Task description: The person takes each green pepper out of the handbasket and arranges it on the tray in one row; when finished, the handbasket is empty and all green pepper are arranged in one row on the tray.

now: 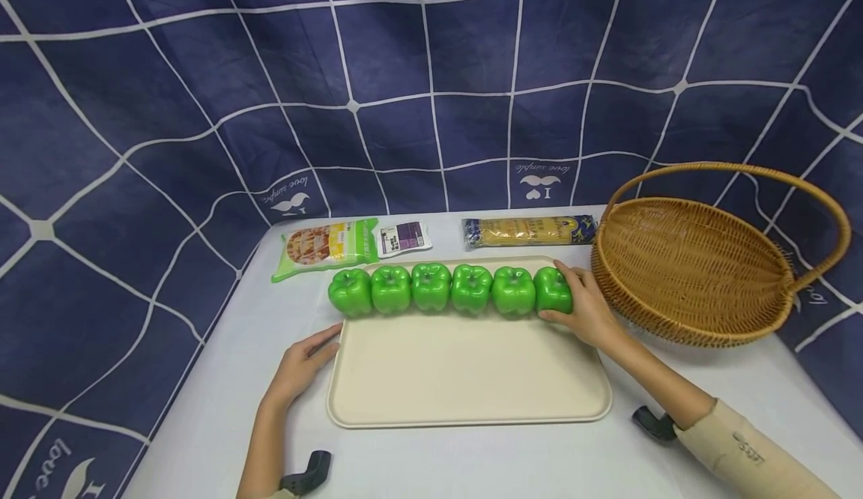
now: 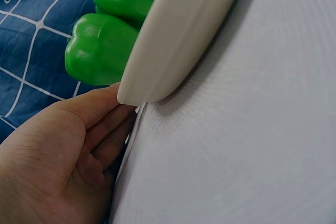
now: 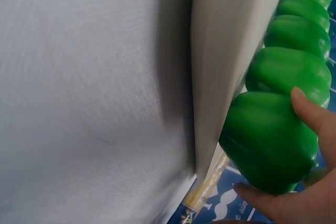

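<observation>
Several green bell peppers [image 1: 431, 286] form a row along the far edge of a cream tray [image 1: 468, 372]. At the row's right end, my right hand [image 1: 588, 310] holds the last pepper [image 3: 268, 140], thumb and fingers spread around its sides. That pepper touches or nearly touches its neighbour [image 3: 289, 72]. My left hand [image 1: 299, 364] is at the tray's left edge, its fingertips touching the rim. Seen from the left wrist, the left hand [image 2: 58, 156] has fairly straight fingers against the tray's corner [image 2: 142, 90], just below the leftmost pepper [image 2: 100, 51].
A wicker basket [image 1: 694, 267] with a tall handle stands right of the tray, close to my right forearm. Behind the tray lie a green food bag [image 1: 326, 246], a small white packet [image 1: 403, 238] and a spaghetti pack [image 1: 529, 231]. A blue checked cloth [image 1: 472, 132] hangs behind the table.
</observation>
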Motion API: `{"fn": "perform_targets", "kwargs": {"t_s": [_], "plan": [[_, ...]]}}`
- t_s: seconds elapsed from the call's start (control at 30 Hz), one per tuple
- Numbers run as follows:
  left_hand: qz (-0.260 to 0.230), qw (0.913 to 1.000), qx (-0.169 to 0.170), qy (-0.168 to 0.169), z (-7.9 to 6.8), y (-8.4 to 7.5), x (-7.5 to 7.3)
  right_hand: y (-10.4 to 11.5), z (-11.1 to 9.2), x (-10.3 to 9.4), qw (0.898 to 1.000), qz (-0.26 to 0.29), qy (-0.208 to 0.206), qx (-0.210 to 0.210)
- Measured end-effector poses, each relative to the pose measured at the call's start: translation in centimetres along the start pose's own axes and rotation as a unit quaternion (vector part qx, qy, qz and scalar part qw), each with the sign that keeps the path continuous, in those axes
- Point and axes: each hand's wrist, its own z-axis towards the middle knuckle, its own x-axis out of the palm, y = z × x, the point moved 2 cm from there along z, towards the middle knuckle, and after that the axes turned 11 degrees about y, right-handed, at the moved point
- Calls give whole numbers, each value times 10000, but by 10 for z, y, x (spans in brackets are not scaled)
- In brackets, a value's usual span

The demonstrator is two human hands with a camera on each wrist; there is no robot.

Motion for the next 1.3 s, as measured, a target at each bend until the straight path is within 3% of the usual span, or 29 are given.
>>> {"fn": "perform_targets", "kwargs": {"t_s": [1.3], "plan": [[-9, 9999, -112, 30, 0, -1, 0, -3, 0, 1, 9997, 236, 9, -111]]}}
